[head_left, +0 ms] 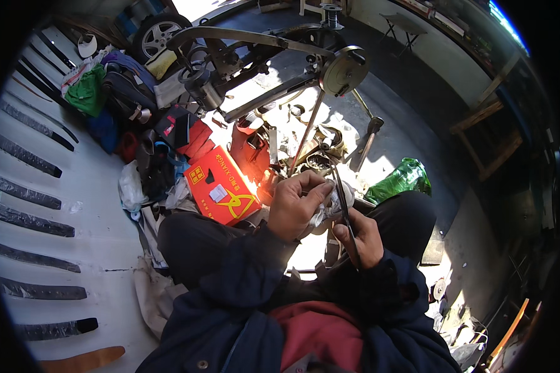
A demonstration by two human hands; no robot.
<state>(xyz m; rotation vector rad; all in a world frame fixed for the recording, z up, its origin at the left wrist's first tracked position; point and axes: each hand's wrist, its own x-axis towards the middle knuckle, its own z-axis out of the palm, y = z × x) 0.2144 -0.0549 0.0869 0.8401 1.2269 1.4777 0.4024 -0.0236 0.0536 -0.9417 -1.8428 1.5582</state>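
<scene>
Here the right hand clasps a slim dark strip, the left hand pinched beside it.

left hand pinched | right hand curled, lower | forearms angled inward

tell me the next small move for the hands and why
Perhaps steady the narrow dark strip with the right hand: it grips the lower part, while the left hand pinches near the upper part; whether it holds anything is unclear.
</scene>
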